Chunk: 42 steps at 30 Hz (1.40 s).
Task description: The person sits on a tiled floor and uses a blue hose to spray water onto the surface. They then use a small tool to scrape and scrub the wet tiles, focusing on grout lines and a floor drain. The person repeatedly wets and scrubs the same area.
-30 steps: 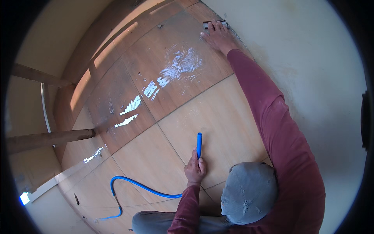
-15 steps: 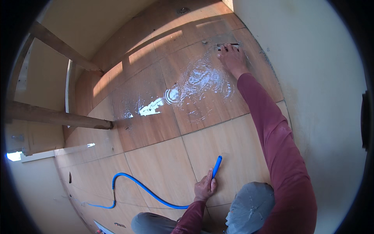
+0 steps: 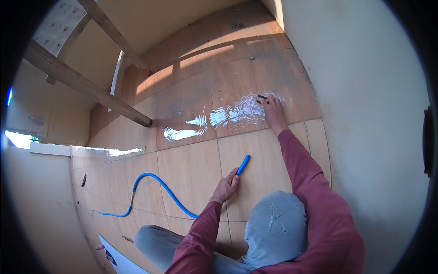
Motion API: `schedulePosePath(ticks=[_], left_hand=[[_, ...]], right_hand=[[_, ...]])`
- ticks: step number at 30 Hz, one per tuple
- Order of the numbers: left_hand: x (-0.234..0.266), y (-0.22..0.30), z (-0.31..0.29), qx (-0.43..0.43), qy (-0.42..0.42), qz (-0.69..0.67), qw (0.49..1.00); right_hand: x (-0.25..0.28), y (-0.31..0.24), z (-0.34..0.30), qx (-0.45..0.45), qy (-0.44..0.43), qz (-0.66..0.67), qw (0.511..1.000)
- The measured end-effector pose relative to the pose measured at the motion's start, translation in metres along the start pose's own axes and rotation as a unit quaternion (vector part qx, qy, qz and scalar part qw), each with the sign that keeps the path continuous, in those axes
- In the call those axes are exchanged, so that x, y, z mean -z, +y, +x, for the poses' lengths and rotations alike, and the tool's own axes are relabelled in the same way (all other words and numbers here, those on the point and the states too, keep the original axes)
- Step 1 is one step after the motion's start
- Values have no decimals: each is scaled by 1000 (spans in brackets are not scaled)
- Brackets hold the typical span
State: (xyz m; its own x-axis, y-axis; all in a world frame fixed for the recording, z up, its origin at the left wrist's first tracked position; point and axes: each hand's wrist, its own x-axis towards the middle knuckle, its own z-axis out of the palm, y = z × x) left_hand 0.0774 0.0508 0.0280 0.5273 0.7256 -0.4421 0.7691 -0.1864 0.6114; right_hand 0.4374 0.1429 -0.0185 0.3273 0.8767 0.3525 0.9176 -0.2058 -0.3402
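Note:
My left hand is closed around a blue hose just behind its free end, which points up and away over the pale tiles. Farther off, my right hand presses down on the wet brown tiles. Its fingers are bent over a small dark-edged tool, mostly covered by the hand, so its exact kind cannot be made out. Rippling water spreads over the tiles to the left of that hand and reflects bright light.
Wooden poles stand on the floor at the left. A pale wall runs along the right side. A round floor drain lies at the far end. A flat white board is at the lower left, near my knee.
My right hand has drawn nearer over the wet floor with the dark-edged tool. My left hand still grips the hose, and the view has shifted.

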Motion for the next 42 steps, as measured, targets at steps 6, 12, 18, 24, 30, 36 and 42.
schedulePosePath(ticks=[6,12,18,24,30,36,42], left_hand=[[187,31,-7,9,19,169,985],[342,102,-83,67,47,353,932],[342,67,-112,63,87,303,947],[287,-37,-61,233,175,38,956],[243,-149,-55,287,132,-48,948],[267,-283,-61,357,199,142,901],[320,-262,-16,350,322,163,864]], right_hand=[[16,-21,-61,-25,0,34,999],[18,-143,-153,192,-86,195,958],[-15,-121,-82,201,-45,110,972],[40,-41,67,120,-151,23,981],[76,-95,102,218,-349,-28,911],[-38,-183,-19,260,-299,247,884],[-41,-247,-101,262,-172,179,933]])
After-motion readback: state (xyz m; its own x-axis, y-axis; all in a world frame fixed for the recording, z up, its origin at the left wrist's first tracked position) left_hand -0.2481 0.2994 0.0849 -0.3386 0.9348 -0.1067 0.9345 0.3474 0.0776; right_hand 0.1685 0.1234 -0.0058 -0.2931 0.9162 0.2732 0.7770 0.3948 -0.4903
